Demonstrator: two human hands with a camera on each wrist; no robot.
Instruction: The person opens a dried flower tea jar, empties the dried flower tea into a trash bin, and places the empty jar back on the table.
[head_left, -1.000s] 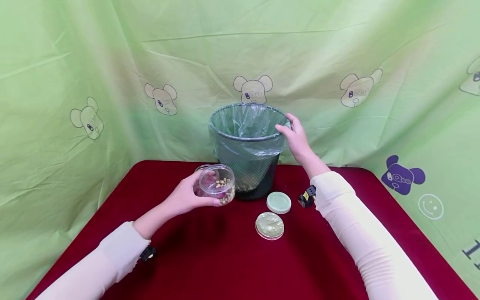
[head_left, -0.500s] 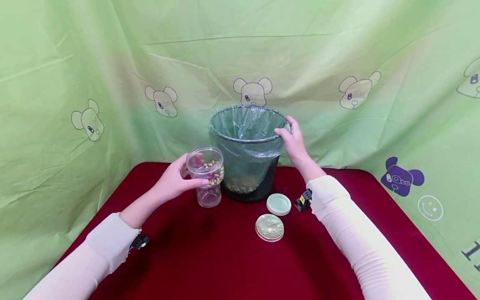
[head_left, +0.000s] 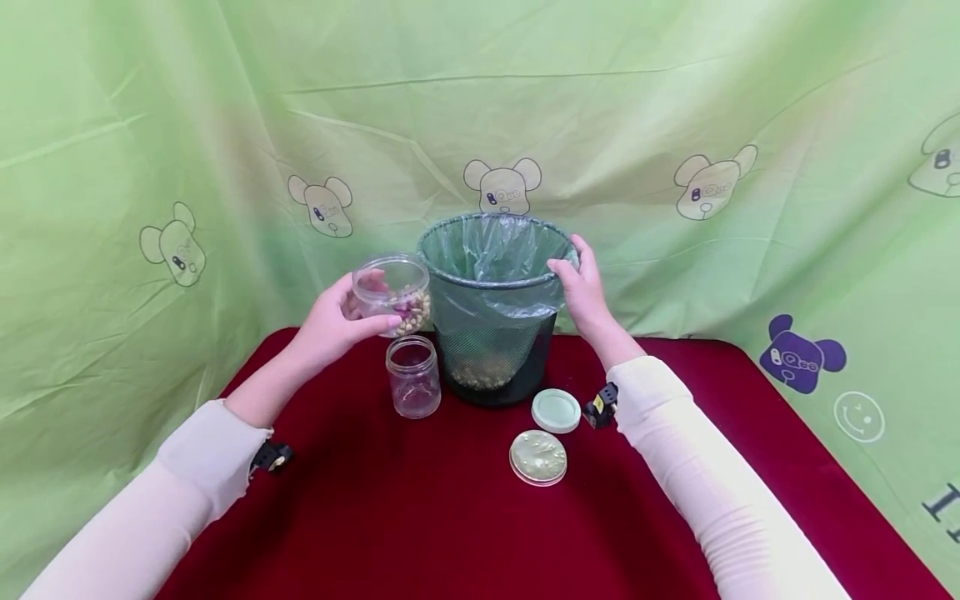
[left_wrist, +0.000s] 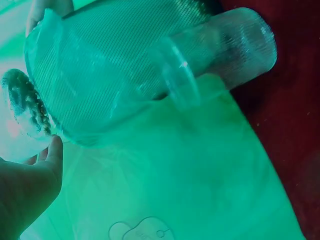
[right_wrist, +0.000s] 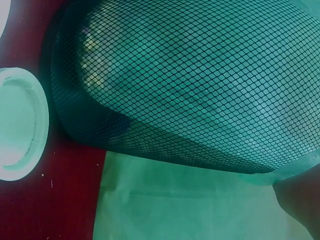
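My left hand grips a clear plastic jar part-filled with small tan pieces, tilted beside the basket's left rim. Below it, a second clear jar stands upright on the table with its mouth uncovered; nothing shows inside. The black mesh wastebasket has a translucent liner bag folded over its rim, and tan bits show through the mesh at its bottom. On the basket's right rim, my right hand holds on with the thumb over the edge. In the left wrist view the gripped jar overlaps the liner's edge.
A pale green lid lies to the right of the basket on the red-covered table. Nearer me lies a round, shiny pale disc. Green printed cloth hangs close behind and at both sides.
My left hand has lifted the filled jar up and left, and the jar that stands below it is now in plain view. The right hand stays at the basket's rim.
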